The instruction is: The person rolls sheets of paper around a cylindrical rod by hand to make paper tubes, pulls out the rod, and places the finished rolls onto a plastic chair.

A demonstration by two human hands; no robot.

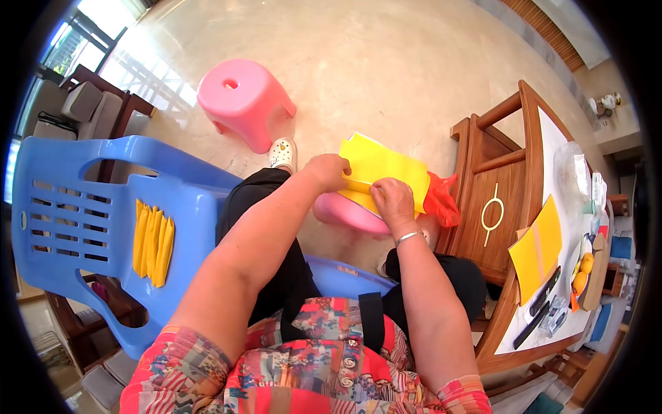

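Observation:
A stack of yellow paper lies on a pink stool between my knees. Its near edge is turned up into a narrow fold. My left hand grips the left end of that fold, with the fingers curled over it. Farther right, my right hand is closed on the same folded edge, fingertips pressed together. The paper under my palms is hidden. A red plastic bag sits against the right side of the stack. Several narrow folded yellow paper strips rest side by side on a blue plastic chair to my left.
Another pink stool stands on the floor ahead. To my right, a wooden table with a white top holds more yellow paper, a black-handled tool, oranges and clear plastic packaging.

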